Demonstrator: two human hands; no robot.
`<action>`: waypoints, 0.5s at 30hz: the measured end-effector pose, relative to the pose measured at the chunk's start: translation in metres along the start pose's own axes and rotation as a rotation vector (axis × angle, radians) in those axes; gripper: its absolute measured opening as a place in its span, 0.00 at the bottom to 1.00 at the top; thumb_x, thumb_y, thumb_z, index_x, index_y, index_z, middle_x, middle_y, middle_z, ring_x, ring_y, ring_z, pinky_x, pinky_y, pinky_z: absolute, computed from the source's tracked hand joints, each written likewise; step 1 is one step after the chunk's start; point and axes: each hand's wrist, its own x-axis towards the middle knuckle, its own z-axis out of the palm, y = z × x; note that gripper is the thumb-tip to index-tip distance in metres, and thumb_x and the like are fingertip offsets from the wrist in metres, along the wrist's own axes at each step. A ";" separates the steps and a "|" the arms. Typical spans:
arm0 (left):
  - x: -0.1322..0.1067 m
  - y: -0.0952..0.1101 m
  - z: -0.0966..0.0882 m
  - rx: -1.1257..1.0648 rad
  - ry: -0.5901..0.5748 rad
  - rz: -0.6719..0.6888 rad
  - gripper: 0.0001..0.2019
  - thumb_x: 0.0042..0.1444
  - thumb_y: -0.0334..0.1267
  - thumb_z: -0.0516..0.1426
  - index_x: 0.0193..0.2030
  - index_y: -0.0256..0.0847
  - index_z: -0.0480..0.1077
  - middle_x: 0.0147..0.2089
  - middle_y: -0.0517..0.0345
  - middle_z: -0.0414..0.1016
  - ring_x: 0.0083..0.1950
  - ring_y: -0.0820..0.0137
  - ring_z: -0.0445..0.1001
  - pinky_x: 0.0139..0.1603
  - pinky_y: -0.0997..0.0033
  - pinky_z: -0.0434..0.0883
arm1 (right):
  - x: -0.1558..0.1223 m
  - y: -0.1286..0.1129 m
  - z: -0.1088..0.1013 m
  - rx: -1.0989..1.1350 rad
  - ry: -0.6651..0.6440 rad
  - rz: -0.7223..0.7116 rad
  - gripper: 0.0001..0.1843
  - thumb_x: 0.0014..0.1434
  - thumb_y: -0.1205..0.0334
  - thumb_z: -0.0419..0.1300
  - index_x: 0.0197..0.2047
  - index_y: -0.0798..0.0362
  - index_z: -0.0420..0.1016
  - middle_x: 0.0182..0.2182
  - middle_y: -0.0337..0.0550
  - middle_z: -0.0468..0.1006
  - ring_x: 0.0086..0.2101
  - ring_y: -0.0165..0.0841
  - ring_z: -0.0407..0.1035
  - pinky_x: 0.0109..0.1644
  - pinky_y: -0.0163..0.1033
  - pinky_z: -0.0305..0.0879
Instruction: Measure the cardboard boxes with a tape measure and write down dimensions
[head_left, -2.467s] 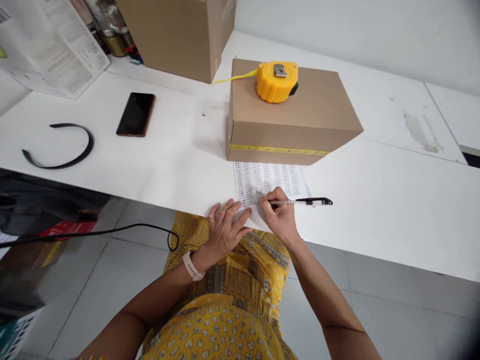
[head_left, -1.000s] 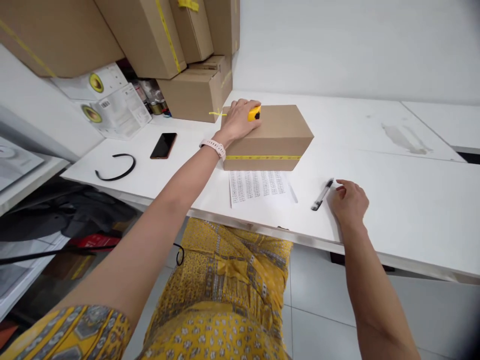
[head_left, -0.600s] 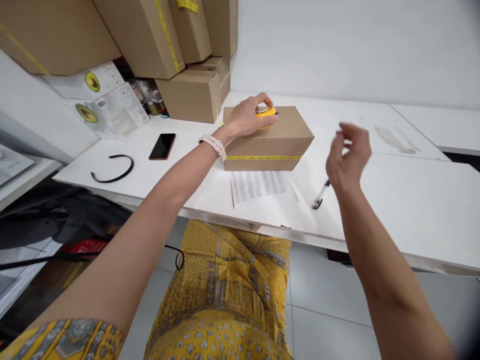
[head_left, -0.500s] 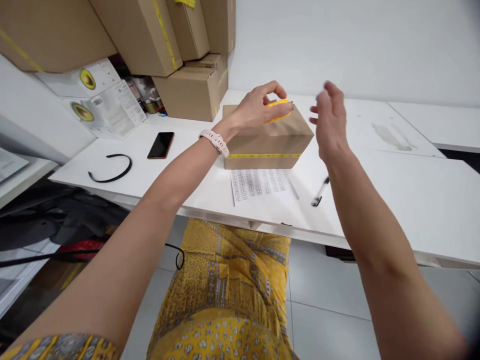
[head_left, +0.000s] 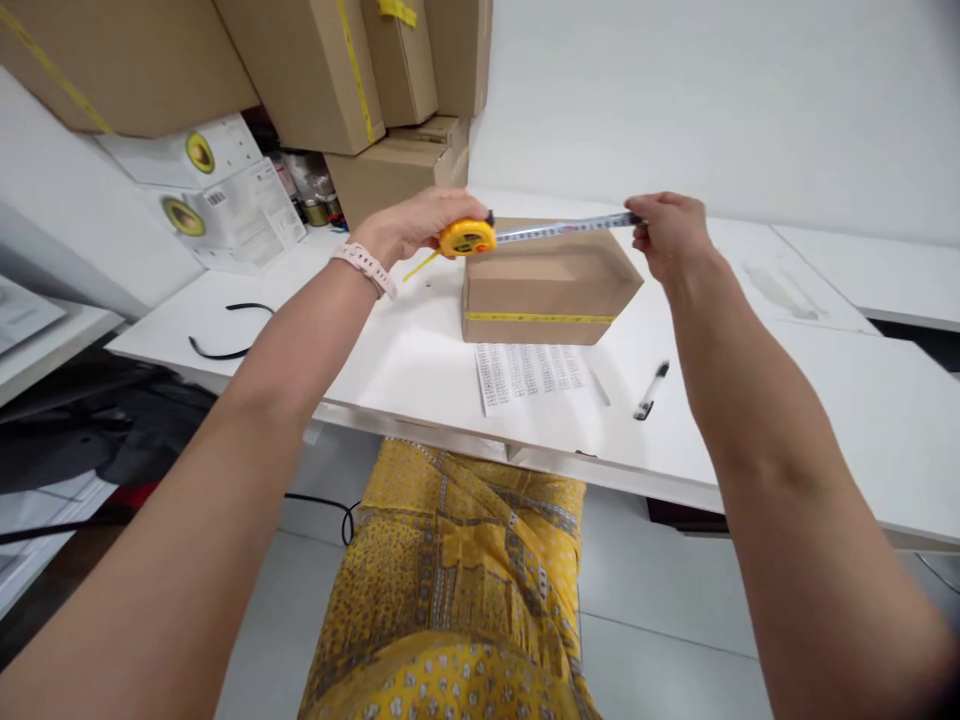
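My left hand (head_left: 409,222) is closed round a yellow tape measure (head_left: 466,238), held in the air above the left end of a small cardboard box (head_left: 547,283). My right hand (head_left: 667,232) pinches the end of the tape blade (head_left: 566,229), which stretches across above the box's top. The box stands on the white table (head_left: 787,400) and has a strip of yellow tape along its front. A printed sheet of paper (head_left: 532,370) lies in front of the box, and a pen (head_left: 651,391) lies to the sheet's right.
Large cardboard boxes (head_left: 315,60) are stacked at the back left, with white printed packaging (head_left: 225,190) beside them. A black curved band (head_left: 221,345) lies on the table's left. The wall runs behind the table. Dark items sit under the table at left.
My left hand lifted the tape measure off the box. My right hand left the pen on the table, rose, took the blade's end and drew it out to the right.
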 end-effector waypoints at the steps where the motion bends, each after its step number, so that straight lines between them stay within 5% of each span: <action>1: 0.000 -0.009 -0.012 0.001 0.033 -0.045 0.09 0.58 0.43 0.62 0.39 0.39 0.75 0.42 0.50 0.80 0.50 0.61 0.79 0.50 0.55 0.74 | 0.012 0.008 -0.009 -0.017 0.042 0.021 0.10 0.63 0.69 0.62 0.30 0.52 0.68 0.22 0.31 0.64 0.24 0.23 0.54 0.32 0.35 0.60; 7: -0.011 -0.043 -0.056 -0.064 0.126 -0.280 0.15 0.51 0.51 0.66 0.35 0.40 0.75 0.34 0.55 0.79 0.40 0.63 0.78 0.43 0.60 0.76 | 0.033 0.044 -0.029 -0.043 0.110 0.129 0.14 0.60 0.68 0.63 0.24 0.51 0.65 0.18 0.31 0.62 0.22 0.25 0.55 0.26 0.35 0.54; 11: -0.011 -0.043 -0.063 -0.061 0.106 -0.283 0.18 0.42 0.52 0.67 0.33 0.41 0.76 0.34 0.55 0.81 0.37 0.64 0.78 0.32 0.69 0.73 | 0.026 0.048 -0.011 -0.007 0.053 0.121 0.12 0.57 0.66 0.66 0.26 0.52 0.67 0.19 0.32 0.64 0.21 0.24 0.55 0.25 0.33 0.55; 15: 0.005 -0.045 -0.061 -0.048 0.046 -0.263 0.19 0.41 0.54 0.67 0.33 0.41 0.78 0.37 0.53 0.82 0.37 0.65 0.77 0.30 0.72 0.73 | 0.019 0.047 -0.001 -0.021 -0.082 0.205 0.07 0.57 0.61 0.67 0.34 0.52 0.73 0.28 0.38 0.76 0.27 0.28 0.66 0.30 0.33 0.64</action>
